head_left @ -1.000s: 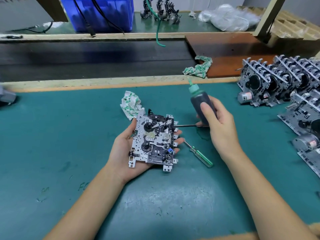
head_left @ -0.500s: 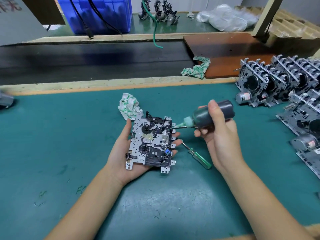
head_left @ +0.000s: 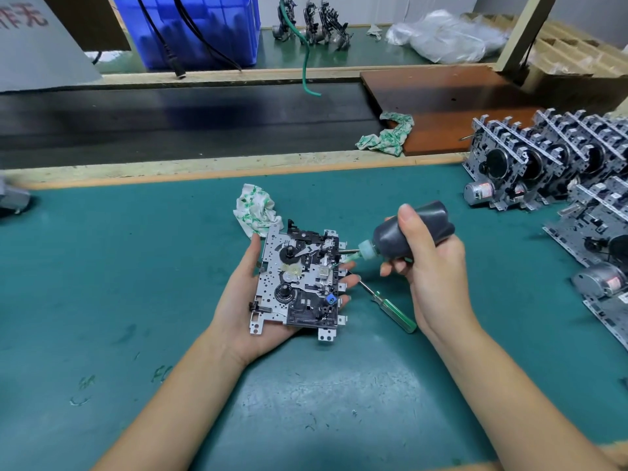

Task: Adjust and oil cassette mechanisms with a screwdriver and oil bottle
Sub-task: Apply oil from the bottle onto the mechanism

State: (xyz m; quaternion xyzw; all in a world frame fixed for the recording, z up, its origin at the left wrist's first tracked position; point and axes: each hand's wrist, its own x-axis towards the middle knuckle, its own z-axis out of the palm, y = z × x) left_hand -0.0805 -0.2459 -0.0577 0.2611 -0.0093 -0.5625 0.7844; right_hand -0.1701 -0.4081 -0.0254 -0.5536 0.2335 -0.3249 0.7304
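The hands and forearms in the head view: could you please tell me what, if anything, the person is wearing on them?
Nothing shows on them. The left hand and right hand are bare, without gloves, rings or a watch. Both forearms are bare to the frame's bottom edge, with no sleeve in sight. The fingernails are short and unpainted.

Left hand [head_left: 251, 300] palm-up, fingers cupped; right hand [head_left: 431, 266] curled in grip, thumb on top.
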